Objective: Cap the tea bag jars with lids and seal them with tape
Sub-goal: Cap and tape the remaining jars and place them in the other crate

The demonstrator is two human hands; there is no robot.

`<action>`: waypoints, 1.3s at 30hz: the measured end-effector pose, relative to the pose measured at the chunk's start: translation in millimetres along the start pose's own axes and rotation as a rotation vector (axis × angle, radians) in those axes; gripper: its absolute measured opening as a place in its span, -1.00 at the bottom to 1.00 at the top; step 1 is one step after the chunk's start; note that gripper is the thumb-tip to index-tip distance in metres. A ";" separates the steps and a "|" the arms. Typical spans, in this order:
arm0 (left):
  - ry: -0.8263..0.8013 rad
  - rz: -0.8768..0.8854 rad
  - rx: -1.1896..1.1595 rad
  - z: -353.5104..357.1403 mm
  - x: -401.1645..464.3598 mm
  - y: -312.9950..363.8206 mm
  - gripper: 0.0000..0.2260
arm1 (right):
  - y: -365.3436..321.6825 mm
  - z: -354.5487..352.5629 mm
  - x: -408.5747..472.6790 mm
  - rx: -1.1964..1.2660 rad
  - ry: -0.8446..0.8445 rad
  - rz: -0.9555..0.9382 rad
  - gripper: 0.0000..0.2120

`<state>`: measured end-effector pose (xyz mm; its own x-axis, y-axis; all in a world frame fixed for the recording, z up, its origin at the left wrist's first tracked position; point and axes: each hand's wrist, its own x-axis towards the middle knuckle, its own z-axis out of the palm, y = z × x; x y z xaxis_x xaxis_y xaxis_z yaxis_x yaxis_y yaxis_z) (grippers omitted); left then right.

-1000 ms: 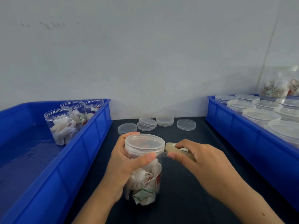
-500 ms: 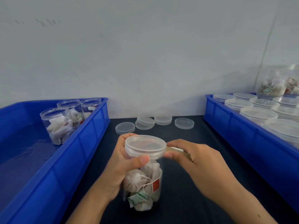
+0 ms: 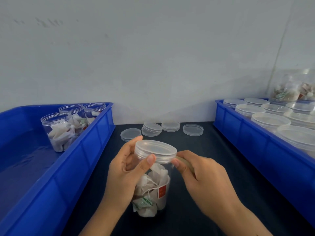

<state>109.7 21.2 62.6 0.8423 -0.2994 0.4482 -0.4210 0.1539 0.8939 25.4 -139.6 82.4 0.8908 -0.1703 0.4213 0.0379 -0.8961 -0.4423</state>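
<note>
A clear jar of tea bags (image 3: 154, 191) stands on the dark table in front of me, capped with a clear lid (image 3: 156, 149). My left hand (image 3: 127, 169) grips the jar just under the lid, thumb pressed on the lid's rim. My right hand (image 3: 202, 178) holds a tan roll of tape (image 3: 185, 163) against the right side of the lid's rim; most of the roll is hidden under my fingers. Loose clear lids (image 3: 151, 129) lie at the back of the table.
A blue bin (image 3: 71, 164) on the left holds three uncapped jars of tea bags (image 3: 59, 132) at its far end. A blue bin (image 3: 252, 138) on the right is filled with several capped jars (image 3: 271, 120). A white wall stands close behind.
My right hand has brought the tape roll in from the right until it touches the lid's rim. The jar has tilted slightly in my left hand.
</note>
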 end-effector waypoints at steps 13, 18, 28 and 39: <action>0.177 0.066 0.347 11.9 -8.7 -6.1 -0.15 | -6.9 7.9 -7.1 0.000 0.036 -0.147 -0.54; 0.213 0.130 0.421 10.1 -6.9 -3.6 -0.22 | -5.1 12.7 -5.3 0.090 0.005 -0.086 -0.62; 0.127 0.186 0.671 0.4 -3.6 7.2 -0.23 | 5.7 2.5 6.5 0.316 -0.365 0.214 -0.65; 0.127 0.237 0.717 0.6 -5.7 10.9 -0.15 | -2.0 10.8 0.2 0.249 -0.175 0.139 -0.70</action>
<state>100.2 24.0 69.8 0.7160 -0.2175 0.6633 -0.6743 -0.4615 0.5765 30.3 -133.4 74.8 0.9586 -0.1915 0.2108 0.0010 -0.7381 -0.6747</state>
